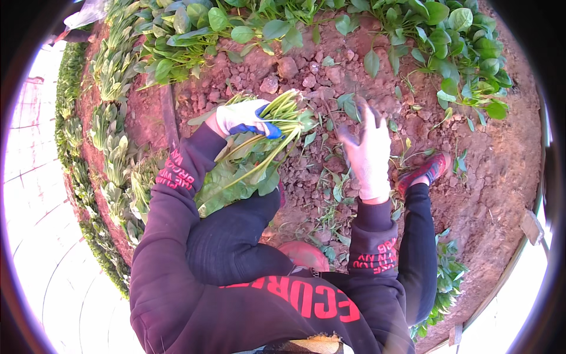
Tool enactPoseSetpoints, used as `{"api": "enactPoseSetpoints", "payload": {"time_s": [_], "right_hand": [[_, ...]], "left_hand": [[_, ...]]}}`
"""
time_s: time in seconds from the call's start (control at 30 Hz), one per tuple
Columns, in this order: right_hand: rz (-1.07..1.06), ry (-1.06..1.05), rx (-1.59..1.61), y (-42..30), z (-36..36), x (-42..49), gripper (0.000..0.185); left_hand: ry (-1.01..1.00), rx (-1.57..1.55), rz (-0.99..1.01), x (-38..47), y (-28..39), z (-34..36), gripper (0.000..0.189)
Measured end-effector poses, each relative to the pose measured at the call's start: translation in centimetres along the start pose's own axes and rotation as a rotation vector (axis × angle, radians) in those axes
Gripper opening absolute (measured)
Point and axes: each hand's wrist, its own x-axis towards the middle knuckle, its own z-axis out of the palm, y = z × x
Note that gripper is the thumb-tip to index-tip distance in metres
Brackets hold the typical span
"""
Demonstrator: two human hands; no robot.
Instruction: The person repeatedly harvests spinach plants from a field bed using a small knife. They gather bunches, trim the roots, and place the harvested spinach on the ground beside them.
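Note:
My left hand (247,118), in a white glove with blue palm coating, is closed around a bunch of spinach-like leafy greens (289,113). The pale stem ends point up and right, and broad leaves (230,181) hang down over my bent leg. To the right, my right hand (367,144), in a white glove with a dark, soiled palm side, hovers over the soil with thumb and fingers spread. Something thin and dark seems to lie near its fingertips, too blurred to tell. Loose leaves (338,190) lie on the soil between my legs.
Growing leafy plants (442,44) border the cloddy soil (300,172) ahead. Bundled greens (112,155) lie in rows at the left, beside a narrow dark strip (169,115). My shoe (424,172) rests on the soil at the right. Part of another person shows at the upper left.

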Motion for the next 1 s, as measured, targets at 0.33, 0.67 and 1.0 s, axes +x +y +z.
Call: {"api": "enactPoseSetpoints", "payload": {"time_s": [0.33,0.67,1.0], "right_hand": [[-0.051,0.168,0.393,-1.9,-0.5,0.8,0.014],[-0.189,-0.262,0.508,-3.5,1.4,-0.3,0.037],[0.064,0.176,0.069,0.9,-0.8,1.3,0.019]], "left_hand": [[-0.081,-0.076,0.138,-0.9,0.3,0.8,0.043],[-0.273,-0.154,0.050,-0.3,-1.1,-1.1,0.083],[-0.263,0.006,0.012,-0.7,-3.4,-2.4,0.089]]}}
